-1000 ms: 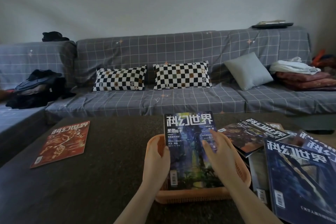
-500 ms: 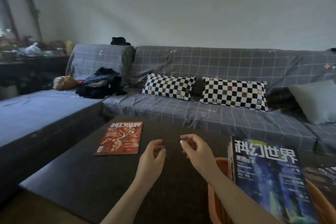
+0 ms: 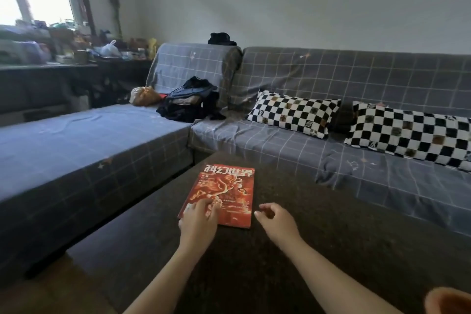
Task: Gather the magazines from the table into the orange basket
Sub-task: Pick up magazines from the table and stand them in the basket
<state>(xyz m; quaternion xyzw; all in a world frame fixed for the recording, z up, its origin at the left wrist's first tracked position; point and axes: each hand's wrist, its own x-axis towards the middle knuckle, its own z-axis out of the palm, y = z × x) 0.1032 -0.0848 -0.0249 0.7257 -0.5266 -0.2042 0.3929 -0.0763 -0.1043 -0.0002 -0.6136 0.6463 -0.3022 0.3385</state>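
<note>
A person leans over a dark, speckled low table (image 3: 331,250). One thin red-covered magazine (image 3: 224,194) lies flat near its far left corner. The left hand (image 3: 198,222) rests on the cover's near left corner, fingers loosely bent, touching but not yet gripping. The right hand (image 3: 276,222) hovers just beside the near right corner, fingers curled, holding nothing. The orange plastic basket (image 3: 448,299) shows only as a rim at the bottom right, well apart. This looks like the pick-up step; next the magazine needs lifting by an edge and carrying right to the basket.
</note>
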